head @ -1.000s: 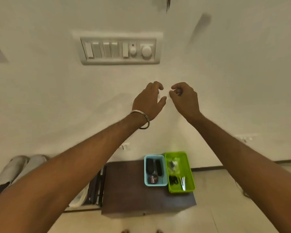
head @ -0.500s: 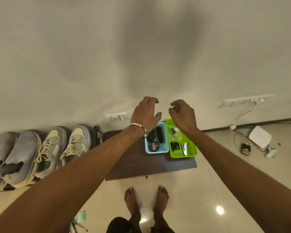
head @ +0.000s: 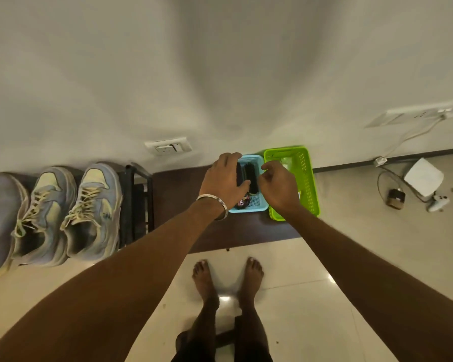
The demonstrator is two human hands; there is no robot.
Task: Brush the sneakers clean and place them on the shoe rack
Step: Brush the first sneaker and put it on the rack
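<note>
A pair of blue-grey sneakers with pale laces (head: 94, 210) stands on top of a black shoe rack (head: 136, 199) at the left. To the right, a small blue basket (head: 258, 203) on a dark brown low table (head: 178, 194) holds black brushes (head: 253, 178) and a round polish tin (head: 242, 202). My left hand (head: 224, 180) hovers over the basket's left side, fingers loosely curled, covering part of one brush. Over the seam between the blue and the green basket (head: 307, 184) is my right hand (head: 279, 190), loosely curled and holding nothing.
Grey slip-on shoes (head: 0, 220) sit left of the sneakers. A wall socket (head: 168, 147) is behind the rack. On the floor at right lie a white box (head: 424, 176), cables and a small dark device (head: 395, 198). My bare feet (head: 204, 278) stand on glossy tiles.
The view has tilted down from the wall switches to the floor. Both hands have dropped from in front of the wall to over the blue basket.
</note>
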